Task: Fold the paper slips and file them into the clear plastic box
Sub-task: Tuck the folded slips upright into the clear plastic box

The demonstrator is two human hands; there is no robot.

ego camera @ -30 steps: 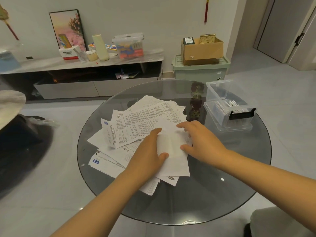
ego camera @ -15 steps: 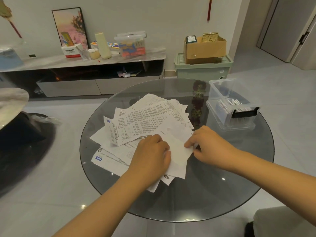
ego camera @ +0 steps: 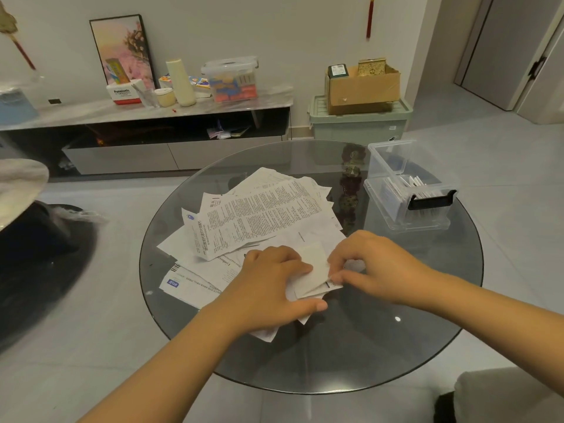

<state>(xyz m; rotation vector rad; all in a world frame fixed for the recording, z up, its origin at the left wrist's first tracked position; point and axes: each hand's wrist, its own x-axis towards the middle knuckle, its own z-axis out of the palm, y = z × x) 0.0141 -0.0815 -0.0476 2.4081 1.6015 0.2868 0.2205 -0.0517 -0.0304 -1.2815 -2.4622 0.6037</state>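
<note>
A loose pile of printed paper slips point(ego camera: 259, 212) lies spread over the round glass table point(ego camera: 381, 346). On its near edge lies a folded white slip point(ego camera: 316, 264). My left hand point(ego camera: 271, 285) holds this slip down, fingers curled over its left side and thumb stretched under its near edge. My right hand point(ego camera: 375, 264) pinches the slip's right edge between thumb and fingertips. The clear plastic box point(ego camera: 409, 190) stands at the table's right, lid open, with several folded slips upright inside and a black latch on its front.
Behind the table stand a low TV cabinet point(ego camera: 146, 117) with small items and a green storage bin point(ego camera: 360, 120) carrying a cardboard box. A dark round seat point(ego camera: 36, 257) is at the left. A pale cushion corner point(ego camera: 506, 395) is at the bottom right.
The white slip has been folded smaller. My left hand slid right over it and my right hand moved in to pinch its right edge. The camera view shifted slightly.
</note>
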